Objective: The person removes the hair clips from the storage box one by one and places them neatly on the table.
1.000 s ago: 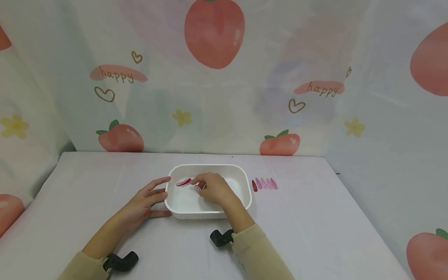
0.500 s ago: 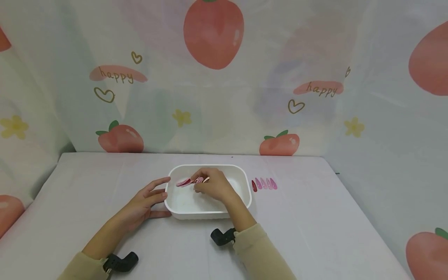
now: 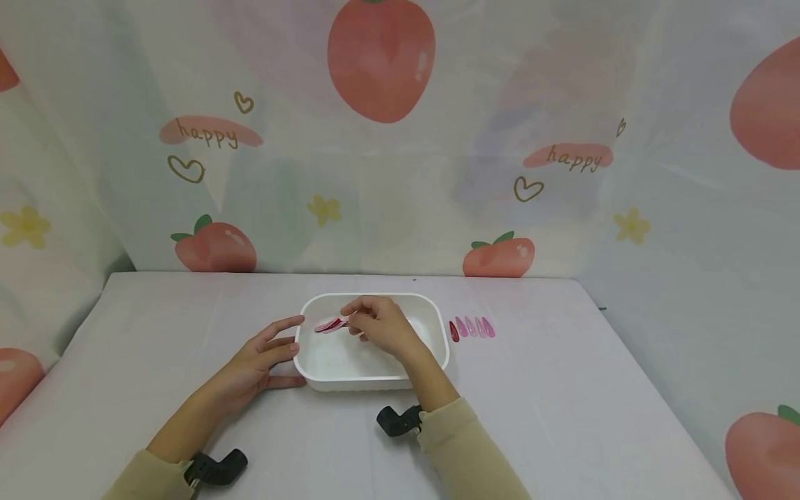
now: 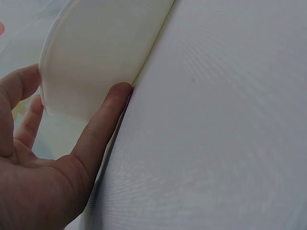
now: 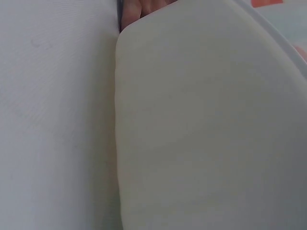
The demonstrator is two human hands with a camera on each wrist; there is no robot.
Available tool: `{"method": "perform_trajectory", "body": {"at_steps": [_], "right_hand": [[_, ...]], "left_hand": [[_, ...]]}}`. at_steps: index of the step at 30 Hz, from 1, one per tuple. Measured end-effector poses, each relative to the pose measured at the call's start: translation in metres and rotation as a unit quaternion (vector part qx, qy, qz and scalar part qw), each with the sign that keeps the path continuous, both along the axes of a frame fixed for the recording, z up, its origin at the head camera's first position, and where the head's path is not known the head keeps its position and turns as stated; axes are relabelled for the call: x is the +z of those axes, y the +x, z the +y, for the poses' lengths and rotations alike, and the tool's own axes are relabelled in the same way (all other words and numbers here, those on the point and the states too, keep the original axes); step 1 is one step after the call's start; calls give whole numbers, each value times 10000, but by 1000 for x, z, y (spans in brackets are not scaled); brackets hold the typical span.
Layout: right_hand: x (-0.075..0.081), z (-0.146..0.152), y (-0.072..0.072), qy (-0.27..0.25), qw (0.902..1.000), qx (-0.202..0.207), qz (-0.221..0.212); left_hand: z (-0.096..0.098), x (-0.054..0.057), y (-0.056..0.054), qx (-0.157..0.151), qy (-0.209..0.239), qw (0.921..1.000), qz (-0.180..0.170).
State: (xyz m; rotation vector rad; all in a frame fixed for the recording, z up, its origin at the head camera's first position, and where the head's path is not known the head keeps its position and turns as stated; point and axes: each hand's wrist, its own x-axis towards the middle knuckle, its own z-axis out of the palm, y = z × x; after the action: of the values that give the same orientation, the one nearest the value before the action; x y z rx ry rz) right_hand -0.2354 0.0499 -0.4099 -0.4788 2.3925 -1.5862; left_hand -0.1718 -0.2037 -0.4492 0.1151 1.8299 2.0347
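Note:
A white plastic basin (image 3: 375,375) stands on the table. My left hand (image 3: 259,364) has its fingers spread against the basin's left side; in the left wrist view fingertips touch its outer wall and rim. Inside, at the left, lies a small heap of pink and red snap hair clips (image 3: 330,326). My right hand (image 3: 381,326) is over the basin, fingers bent, thumb and fingertips right at the heap's right end. I cannot tell whether a clip is between them. The right wrist view shows mostly the basin's outer wall (image 5: 192,120).
To the right of the basin, a row of snap hair clips lies on the white tablecloth: one dark red clip (image 3: 454,332) and several pink clips (image 3: 476,328). Behind the table hangs a fruit-print cloth backdrop (image 3: 387,173). A black wrist camera (image 3: 398,421) sits below the right hand.
The right hand has shifted slightly up within the basin, its fingers drawing together. The pink and gold clips visible at its fingers half a second ago are now hidden. The left hand stays put.

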Motion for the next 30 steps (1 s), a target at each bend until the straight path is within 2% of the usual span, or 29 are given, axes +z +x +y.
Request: {"method": "perform_trajectory", "body": {"at_steps": [4,14,24,30], "right_hand": [[2,1,0,-9,10000,-7,-35],[2,0,-1,-428,9987,56,-259],[7,7,-5,-1076,9899,305,-874],[12,11,-4,-1206,9882,355,-870]], "left_hand": [[0,-1,-1,-38,72,10000,38],[0,-1,-1,-63,81,9999,97],[1,0,-2,-35,49,10000,77],[1,0,-3,-18,49,10000,60]]}}
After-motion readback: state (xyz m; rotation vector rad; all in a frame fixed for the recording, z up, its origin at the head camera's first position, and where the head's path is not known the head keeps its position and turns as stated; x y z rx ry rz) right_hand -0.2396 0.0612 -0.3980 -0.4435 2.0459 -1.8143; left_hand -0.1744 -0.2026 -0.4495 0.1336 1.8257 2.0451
